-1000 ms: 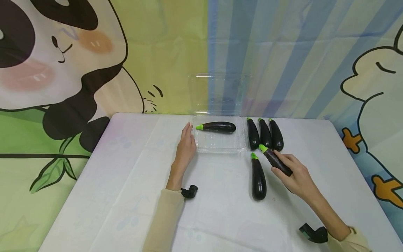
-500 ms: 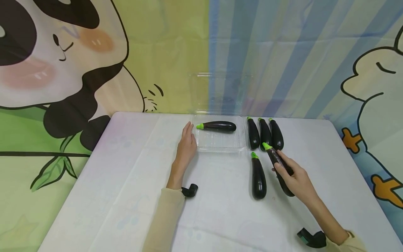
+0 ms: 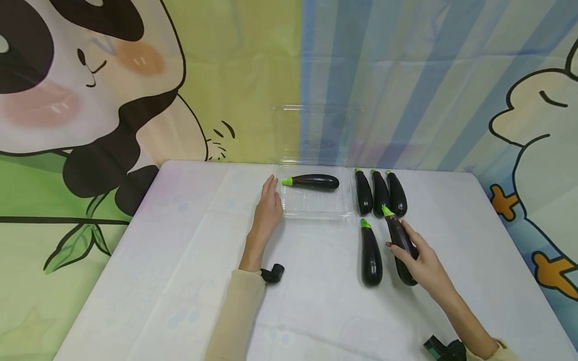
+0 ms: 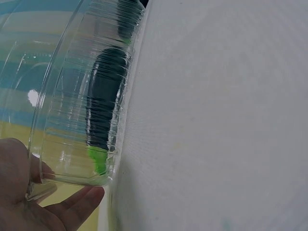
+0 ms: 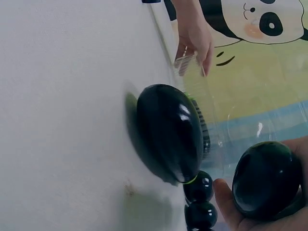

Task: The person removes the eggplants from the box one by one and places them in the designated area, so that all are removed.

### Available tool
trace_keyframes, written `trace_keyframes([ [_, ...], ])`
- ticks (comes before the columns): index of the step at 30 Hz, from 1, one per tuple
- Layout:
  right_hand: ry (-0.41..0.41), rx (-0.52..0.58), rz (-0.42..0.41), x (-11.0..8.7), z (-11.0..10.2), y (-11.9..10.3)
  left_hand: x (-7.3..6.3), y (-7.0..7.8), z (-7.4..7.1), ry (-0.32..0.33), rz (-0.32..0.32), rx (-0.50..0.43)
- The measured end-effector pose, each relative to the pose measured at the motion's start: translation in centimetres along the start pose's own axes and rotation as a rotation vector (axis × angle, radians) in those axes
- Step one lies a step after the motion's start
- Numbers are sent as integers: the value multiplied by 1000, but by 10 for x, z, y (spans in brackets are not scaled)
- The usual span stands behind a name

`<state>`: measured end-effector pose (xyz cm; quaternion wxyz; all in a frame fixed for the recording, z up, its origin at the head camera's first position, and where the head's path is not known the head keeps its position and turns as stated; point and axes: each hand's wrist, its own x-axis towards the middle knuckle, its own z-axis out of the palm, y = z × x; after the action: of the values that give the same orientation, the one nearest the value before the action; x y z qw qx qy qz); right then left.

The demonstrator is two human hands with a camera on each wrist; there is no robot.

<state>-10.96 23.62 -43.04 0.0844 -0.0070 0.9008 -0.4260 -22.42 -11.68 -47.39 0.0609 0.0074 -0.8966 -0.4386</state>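
Note:
My left hand (image 3: pixel 267 213) holds the near-left edge of a clear plastic clamshell container (image 3: pixel 316 204); in the left wrist view the edge runs between thumb and fingers. One eggplant (image 3: pixel 315 182) lies crosswise inside, its green stem end to the left. In my right hand (image 3: pixel 424 263) is another eggplant (image 3: pixel 397 238), gripped between thumb and fingers, stem end pointing away from me. Its rounded bottom (image 5: pixel 267 178) faces the right wrist camera. Just left of it, a loose eggplant (image 3: pixel 372 255) lies lengthwise on the table.
Three eggplants (image 3: pixel 380 193) lie side by side right of the container. The container's raised lid (image 3: pixel 316 133) stands against the patterned backdrop (image 3: pixel 239 60). A white cloth covers the table (image 3: pixel 189 281), whose back edge meets the backdrop.
The right hand has drawn its eggplant slightly rightward and toward me and turned it more lengthwise, moving its stem end away from the loose eggplant. The left hand has stayed at the container.

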Motion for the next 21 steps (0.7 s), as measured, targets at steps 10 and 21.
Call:
trace_keyframes([
  [10,-8,41,71,-5,5,9,0,0,1,11,9,14],
  [21,22,82,65,-8,10,12,-1,0,0,14,18,5],
])
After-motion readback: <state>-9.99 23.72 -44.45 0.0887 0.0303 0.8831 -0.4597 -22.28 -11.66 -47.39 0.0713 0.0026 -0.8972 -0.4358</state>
